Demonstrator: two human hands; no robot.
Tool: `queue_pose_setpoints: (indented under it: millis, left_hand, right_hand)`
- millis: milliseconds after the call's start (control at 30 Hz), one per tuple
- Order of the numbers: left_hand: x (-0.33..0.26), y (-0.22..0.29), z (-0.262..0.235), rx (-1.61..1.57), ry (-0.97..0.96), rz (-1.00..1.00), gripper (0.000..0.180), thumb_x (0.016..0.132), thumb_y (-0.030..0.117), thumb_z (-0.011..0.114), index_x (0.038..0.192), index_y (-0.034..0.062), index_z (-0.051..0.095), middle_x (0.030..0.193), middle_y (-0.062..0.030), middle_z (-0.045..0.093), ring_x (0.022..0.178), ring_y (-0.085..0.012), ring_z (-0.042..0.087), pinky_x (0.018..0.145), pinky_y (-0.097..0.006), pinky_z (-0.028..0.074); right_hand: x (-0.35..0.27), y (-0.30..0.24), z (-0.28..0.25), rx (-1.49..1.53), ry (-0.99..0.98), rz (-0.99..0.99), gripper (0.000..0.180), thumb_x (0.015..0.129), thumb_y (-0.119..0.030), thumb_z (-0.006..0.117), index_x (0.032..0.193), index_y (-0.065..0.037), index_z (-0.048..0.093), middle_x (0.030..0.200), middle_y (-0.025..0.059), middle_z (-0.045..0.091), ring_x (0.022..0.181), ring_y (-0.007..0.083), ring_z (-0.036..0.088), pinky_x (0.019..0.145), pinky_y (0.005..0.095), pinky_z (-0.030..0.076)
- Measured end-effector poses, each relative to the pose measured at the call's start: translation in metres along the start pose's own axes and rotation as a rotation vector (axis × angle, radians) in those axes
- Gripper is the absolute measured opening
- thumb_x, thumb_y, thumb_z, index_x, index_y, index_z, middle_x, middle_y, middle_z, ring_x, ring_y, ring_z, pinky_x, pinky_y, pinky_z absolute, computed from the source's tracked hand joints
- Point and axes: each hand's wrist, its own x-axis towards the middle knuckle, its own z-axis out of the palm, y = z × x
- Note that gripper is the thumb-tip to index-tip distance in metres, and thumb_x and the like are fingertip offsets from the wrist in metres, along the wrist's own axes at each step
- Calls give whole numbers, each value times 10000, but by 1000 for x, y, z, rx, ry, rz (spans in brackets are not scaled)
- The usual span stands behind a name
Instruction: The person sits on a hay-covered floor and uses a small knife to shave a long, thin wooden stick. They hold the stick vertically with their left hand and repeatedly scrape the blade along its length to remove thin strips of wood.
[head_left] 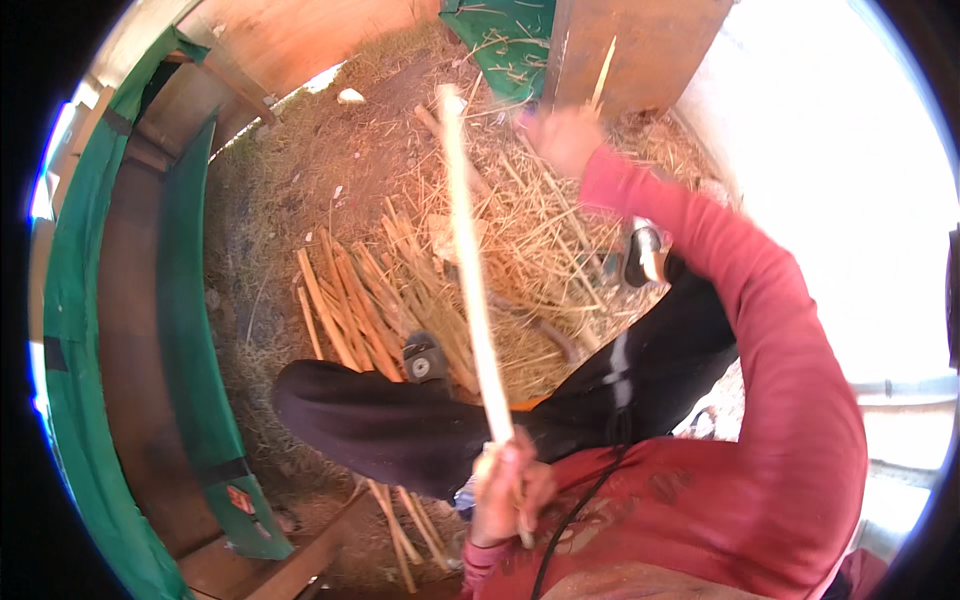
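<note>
A long pale wooden stick stands slanted up from my lap, its far end over the dirt. Near its lower end my left hand is closed around it. My right hand is stretched far out to the right of the stick's far end, apart from it and smeared by motion. Its fingers look curled, with a small blue patch at their left side; what they hold cannot be made out. A thin yellowish strip shows just beyond that hand, and whether the two touch is unclear.
Split wooden sticks lie in a pile ahead of my left leg. Shavings and straw cover the ground between my feet. A green-covered bench runs along the left. A brown wooden panel and green cloth stand at the far side.
</note>
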Motion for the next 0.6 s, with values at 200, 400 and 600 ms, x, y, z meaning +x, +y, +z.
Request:
queue_pose_setpoints:
  millis: [200, 400, 600]
  left_hand:
    - [7, 1, -17, -115, 192, 8, 308, 1029, 400, 329, 872, 137, 367, 427, -31, 328, 274, -123, 269, 303, -232, 223]
    - [8, 4, -9, -98, 159, 20, 313, 1028, 374, 364, 845, 120, 362, 476, 11, 304, 306, -86, 284, 308, -216, 223]
    - [10, 0, 2, 84, 197, 6, 353, 1013, 429, 371, 835, 125, 353, 415, 1, 295, 279, -85, 264, 295, -208, 209]
  right_hand:
    - [-37, -37, -20, 304, 207, -493, 456, 998, -440, 385, 882, -53, 598, 532, 109, 551, 433, 263, 563, 414, 414, 457]
    - [-94, -64, -11, 381, -151, -860, 334, 901, -388, 593, 845, -60, 563, 562, 106, 536, 472, 314, 556, 429, 416, 417]
    - [-92, -69, -2, 417, 23, -867, 324, 886, -383, 617, 844, -70, 542, 576, 97, 536, 467, 312, 546, 419, 419, 399]
